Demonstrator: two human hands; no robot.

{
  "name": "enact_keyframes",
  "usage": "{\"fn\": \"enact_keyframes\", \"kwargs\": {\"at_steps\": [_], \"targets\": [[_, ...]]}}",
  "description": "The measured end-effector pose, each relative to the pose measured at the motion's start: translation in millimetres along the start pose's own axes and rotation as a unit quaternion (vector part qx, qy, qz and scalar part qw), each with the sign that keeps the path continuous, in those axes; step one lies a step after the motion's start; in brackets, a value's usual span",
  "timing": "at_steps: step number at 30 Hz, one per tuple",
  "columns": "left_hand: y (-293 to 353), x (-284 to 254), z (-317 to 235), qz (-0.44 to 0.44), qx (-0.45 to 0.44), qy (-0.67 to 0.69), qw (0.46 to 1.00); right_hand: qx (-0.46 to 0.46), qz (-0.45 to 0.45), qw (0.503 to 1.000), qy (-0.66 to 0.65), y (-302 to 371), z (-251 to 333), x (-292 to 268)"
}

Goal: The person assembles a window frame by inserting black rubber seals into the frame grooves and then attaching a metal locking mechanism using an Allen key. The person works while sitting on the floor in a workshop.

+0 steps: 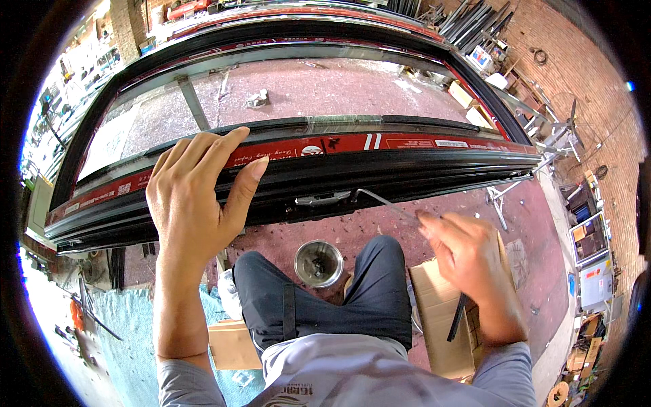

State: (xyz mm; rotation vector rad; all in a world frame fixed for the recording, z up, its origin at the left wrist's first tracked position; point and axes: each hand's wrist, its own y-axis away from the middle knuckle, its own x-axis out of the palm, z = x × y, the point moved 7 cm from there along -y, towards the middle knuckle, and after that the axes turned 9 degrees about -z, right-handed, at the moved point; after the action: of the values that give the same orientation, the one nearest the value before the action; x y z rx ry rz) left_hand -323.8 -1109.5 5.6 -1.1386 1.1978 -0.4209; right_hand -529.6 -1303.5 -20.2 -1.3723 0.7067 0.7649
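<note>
A large black window or door frame [285, 182] with red protective film along its edge lies across in front of me. My left hand [193, 193] rests on its near rail, fingers stretched over the red film and thumb apart. In my right hand [468, 251] is a thin L-shaped hex key [386, 203], pinched at its long end. The bent tip reaches the near face of the rail, just right of a small silver metal fitting [323, 199]. Whether the tip sits in a screw is too small to tell. The right fingers are slightly blurred.
Below the rail, a round metal bowl [298, 261] with small dark parts stands between my knees. An open cardboard box [434, 305] is at my right, another box [234, 346] at my left. A standing fan [573, 122] and stacked black profiles [468, 27] are farther off.
</note>
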Motion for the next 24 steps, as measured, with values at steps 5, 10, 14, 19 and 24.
{"fn": "enact_keyframes", "kwargs": {"at_steps": [5, 10, 14, 19, 24], "targets": [[0, 2, 0, 0.043, -0.017, -0.005, 0.999, -0.069, 0.001, 0.996, 0.049, -8, -32, 12], [1, 3, 1, 0.061, -0.022, 0.01, 0.998, -0.115, -0.023, 0.988, 0.096, -13, -36, 18], [-5, 5, -26, 0.102, 0.081, 0.073, 0.989, -0.131, -0.042, 0.98, 0.146, -12, -36, 21], [0, 34, -67, 0.202, 0.185, 0.085, 0.958, -0.129, -0.039, 0.979, 0.15, -10, -37, 21], [3, 42, -80, 0.195, 0.249, 0.052, 0.947, -0.139, -0.044, 0.979, 0.142, -11, -37, 22]]}}
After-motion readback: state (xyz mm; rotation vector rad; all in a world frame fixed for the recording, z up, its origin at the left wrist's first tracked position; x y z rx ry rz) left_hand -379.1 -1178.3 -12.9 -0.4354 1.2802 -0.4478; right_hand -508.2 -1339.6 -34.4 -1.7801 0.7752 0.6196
